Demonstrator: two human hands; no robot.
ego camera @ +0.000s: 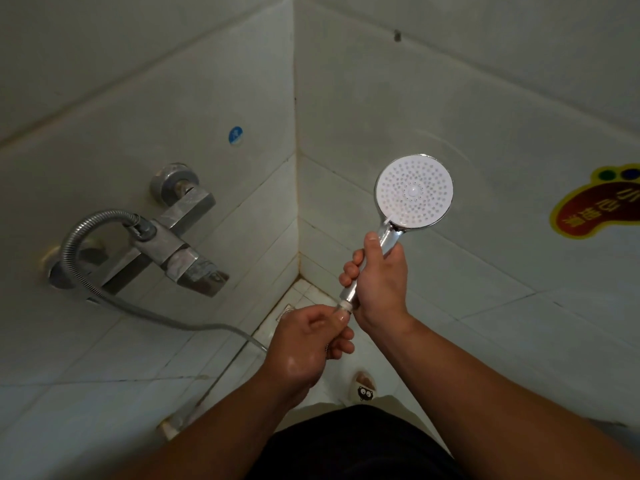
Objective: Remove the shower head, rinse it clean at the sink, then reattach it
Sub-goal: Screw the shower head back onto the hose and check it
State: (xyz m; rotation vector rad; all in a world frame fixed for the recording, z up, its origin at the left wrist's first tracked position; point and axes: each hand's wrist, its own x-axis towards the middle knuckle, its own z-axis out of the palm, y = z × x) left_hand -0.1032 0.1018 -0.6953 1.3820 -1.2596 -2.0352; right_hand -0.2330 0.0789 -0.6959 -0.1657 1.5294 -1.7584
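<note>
The shower head (414, 191) has a round white spray face with many holes and a chrome handle. My right hand (377, 277) grips the handle, holding the head upright with its face toward me. My left hand (306, 344) is curled just below the handle's white threaded end (344, 307), its fingers pinching the hose end fitting there; the fitting is mostly hidden by the fingers. The metal hose (104, 299) runs from my left hand across the left wall to the chrome mixer tap (180, 247).
I stand in a tiled corner of white walls. A blue round sticker (235, 135) is on the left wall and a yellow-red foot-shaped sticker (599, 206) on the right wall. A floor drain (286, 310) lies in the corner. A slipper (363, 386) shows below my hands.
</note>
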